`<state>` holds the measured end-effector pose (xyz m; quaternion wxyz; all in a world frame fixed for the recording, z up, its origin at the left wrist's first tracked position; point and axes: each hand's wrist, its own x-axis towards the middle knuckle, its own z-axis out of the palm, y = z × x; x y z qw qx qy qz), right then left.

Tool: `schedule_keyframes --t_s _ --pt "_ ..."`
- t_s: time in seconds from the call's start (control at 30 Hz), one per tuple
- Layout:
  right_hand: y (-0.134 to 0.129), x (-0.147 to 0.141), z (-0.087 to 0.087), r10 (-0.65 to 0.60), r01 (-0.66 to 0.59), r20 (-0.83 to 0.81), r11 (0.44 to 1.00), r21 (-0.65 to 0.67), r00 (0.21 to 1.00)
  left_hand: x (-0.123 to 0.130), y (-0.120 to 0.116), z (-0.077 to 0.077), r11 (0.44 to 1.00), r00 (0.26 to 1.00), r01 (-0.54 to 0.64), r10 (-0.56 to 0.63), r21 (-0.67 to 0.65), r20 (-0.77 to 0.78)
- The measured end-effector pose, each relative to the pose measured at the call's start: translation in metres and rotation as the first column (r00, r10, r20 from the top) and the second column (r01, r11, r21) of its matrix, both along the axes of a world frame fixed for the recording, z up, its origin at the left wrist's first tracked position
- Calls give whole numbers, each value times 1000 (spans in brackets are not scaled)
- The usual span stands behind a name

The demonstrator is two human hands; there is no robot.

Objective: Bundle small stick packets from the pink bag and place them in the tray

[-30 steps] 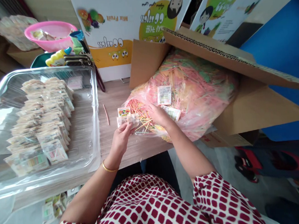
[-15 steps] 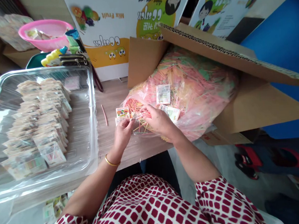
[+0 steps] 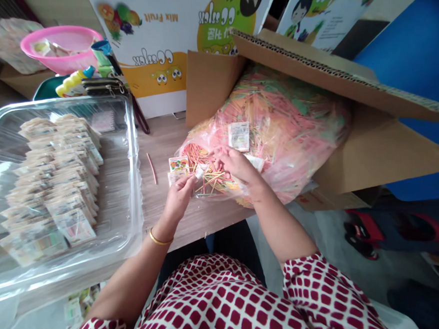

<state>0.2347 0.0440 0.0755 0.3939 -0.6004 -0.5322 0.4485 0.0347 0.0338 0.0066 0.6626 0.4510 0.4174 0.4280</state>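
Note:
My left hand (image 3: 181,193) pinches a small clear packet (image 3: 200,172) over the mouth of a big plastic bag (image 3: 284,180). The bag is full of thin coloured candy sticks (image 3: 252,99), mostly pink, with some yellow and green. Just to the right, my right hand (image 3: 236,164) hovers above the loose sticks, fingers parted, with nothing visible in them. Two more packets lie on the bag near it: one flat packet (image 3: 239,136) and one partly behind my hand (image 3: 256,162). Printed packets (image 3: 178,164) rest on the table beside my left hand.
At left, a clear plastic tray (image 3: 133,155) holds rows of filled packets (image 3: 68,180). The bag spills from an open cardboard box (image 3: 387,147). A single pink stick (image 3: 151,168) lies on the table. Behind stand a pink basin (image 3: 62,60), a dark pouch (image 3: 103,86) and a printed carton (image 3: 150,29).
My right hand has drawn away from the packet to the right and its fingers have parted. My left hand still holds the packet. The view has shifted slightly.

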Motion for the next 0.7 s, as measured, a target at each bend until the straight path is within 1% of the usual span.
schedule_keyframes --t_s 0.07,0.13,0.2,0.3,0.4,0.53,0.63,0.7 --pt "5 2 1 -144 150 -207 989 11 968 -1 2 -3 1000 999 -24 24 -8 -22" --pt "10 -1 5 -232 250 -326 968 15 917 0 3 -5 999 999 -35 35 -8 -33" --pt "13 -10 10 -278 309 -368 951 26 887 2 2 -6 999 999 -31 30 -11 -36" --pt "13 -28 13 -323 373 -358 925 78 876 4 -2 -3 999 999 -8 7 -31 -34" --pt "9 -45 10 -304 362 -301 919 158 904 5 -5 2 999 999 5 -6 -32 -39" --pt "0 -55 2 -240 278 -168 925 259 956 4 -6 7 999 1000 23 -23 -22 -7" --pt "-6 -55 -2 -171 174 -35 944 279 985 3 -7 6 998 998 41 -39 -43 45" --pt "-9 -53 -3 -131 116 38 957 266 991 2 -7 5 998 997 54 -51 -37 61"
